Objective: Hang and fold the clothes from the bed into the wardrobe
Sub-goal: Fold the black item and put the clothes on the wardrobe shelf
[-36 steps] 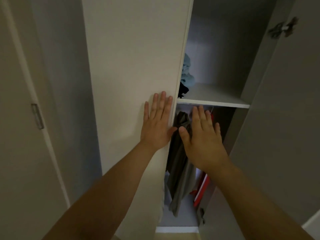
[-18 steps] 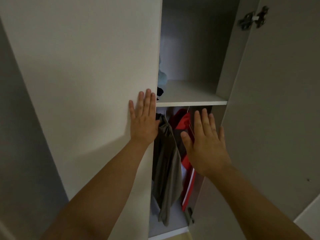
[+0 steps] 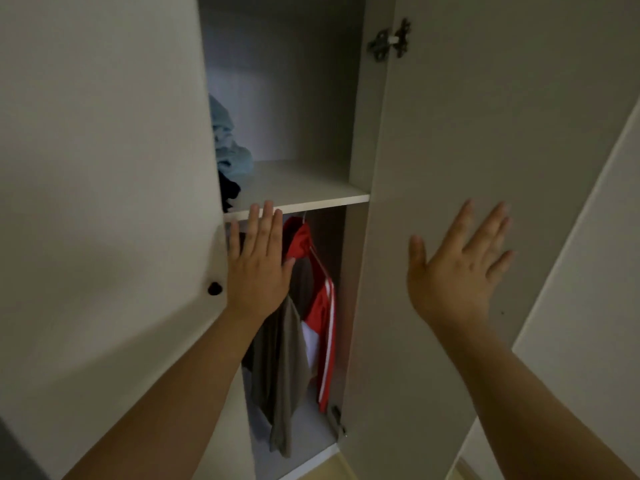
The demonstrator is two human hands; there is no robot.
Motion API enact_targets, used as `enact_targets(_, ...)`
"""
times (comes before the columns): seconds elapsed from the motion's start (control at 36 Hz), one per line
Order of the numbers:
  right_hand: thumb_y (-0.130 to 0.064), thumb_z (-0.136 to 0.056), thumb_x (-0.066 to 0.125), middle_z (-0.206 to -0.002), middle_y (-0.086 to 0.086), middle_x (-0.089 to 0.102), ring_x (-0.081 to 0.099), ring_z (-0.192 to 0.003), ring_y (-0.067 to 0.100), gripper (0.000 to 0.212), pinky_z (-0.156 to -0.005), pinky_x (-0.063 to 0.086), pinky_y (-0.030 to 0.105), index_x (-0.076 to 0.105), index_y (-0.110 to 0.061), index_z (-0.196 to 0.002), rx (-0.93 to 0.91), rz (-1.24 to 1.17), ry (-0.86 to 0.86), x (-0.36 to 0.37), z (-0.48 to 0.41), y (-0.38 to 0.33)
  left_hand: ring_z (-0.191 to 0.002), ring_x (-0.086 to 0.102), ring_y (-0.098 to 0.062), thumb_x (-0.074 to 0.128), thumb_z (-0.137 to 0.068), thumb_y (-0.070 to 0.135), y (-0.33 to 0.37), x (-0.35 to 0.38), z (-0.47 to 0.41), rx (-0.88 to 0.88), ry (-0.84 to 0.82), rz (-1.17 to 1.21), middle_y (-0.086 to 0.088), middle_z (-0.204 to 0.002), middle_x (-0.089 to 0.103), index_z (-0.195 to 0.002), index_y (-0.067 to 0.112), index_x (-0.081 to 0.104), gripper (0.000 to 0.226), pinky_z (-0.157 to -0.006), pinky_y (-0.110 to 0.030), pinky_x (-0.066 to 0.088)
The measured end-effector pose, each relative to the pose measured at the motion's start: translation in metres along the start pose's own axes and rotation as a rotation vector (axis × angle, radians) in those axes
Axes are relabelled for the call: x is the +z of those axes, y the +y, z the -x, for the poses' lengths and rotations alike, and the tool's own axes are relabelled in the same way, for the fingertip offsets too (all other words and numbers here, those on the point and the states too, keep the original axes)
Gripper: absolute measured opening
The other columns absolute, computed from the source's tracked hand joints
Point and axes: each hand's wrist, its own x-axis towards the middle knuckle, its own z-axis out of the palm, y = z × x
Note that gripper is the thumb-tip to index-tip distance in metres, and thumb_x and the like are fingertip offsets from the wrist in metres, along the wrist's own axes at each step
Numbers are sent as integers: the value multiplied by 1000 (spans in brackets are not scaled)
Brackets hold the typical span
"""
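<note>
Head view: wardrobe [image 3: 284, 98] standing partly open, gap showing between left door [image 3: 104, 202] and right door [image 3: 485, 133].

Left hand [image 3: 258, 268] lying flat at left door's free edge, fingers straight and together, just beside black knob [image 3: 214, 288], holding nothing.

Right hand [image 3: 453, 271] spreading fingers wide before right door's inner face, holding nothing; contact unclear.

Grey garment [image 3: 280, 368] and red jacket [image 3: 323, 313] hanging under shelf [image 3: 304, 188], directly behind left hand, between both hands.

Blue clothes [image 3: 228, 147] sitting piled on shelf, above left fingertips.

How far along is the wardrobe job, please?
Done: a red jacket and grey garment hang below the shelf; blue clothes lie on it. In hand: nothing; left hand and right hand open at the doors. Left: unclear, the bed is out of view.
</note>
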Motion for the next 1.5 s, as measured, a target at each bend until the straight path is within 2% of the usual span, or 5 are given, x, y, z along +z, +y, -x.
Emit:
enact_targets(0.44,-46,-96,53,-165,17,2,10,-151,36,96,-121,9,52,-12,-9,-156,491,-316,-86,-18,-42,88,-154,4,-23,33,-103,47,87,-27,6,352,46,204,-5,-167,5,-158,13,15,67,-124,-48,10)
enact_targets(0.69,-38,-104,32,-143,27,44,42,-129,48,55,-108,33,52,41,3,-139,532,-345,-48,-36,-42,98,-154,10,-23,35,-104,43,75,-52,20,307,48,222,-8,-166,15,-157,12,19,64,-124,-49,14)
enact_targets(0.94,-45,-103,39,-95,-2,54,62,-84,29,19,-74,51,44,42,-27,-99,278,-576,18,-15,22,59,-154,10,-22,30,-105,43,56,-54,26,228,48,222,-9,-166,17,-158,11,19,62,-124,-47,16)
enact_targets(1.11,-51,-98,43,-127,-40,40,45,-108,-18,47,-95,46,19,38,-28,-139,-23,-691,-167,0,48,10,-154,8,-21,26,-106,43,32,-51,33,118,-2,200,-7,-167,12,-158,11,17,62,-124,-47,15)
enact_targets(1.5,-37,-103,46,-163,-4,23,49,-136,23,71,-100,50,38,-4,-41,-153,-380,-565,-403,53,58,-128,-153,13,-26,15,-107,45,-59,-58,51,-42,-30,96,-9,-165,16,-157,11,15,61,-122,-49,21)
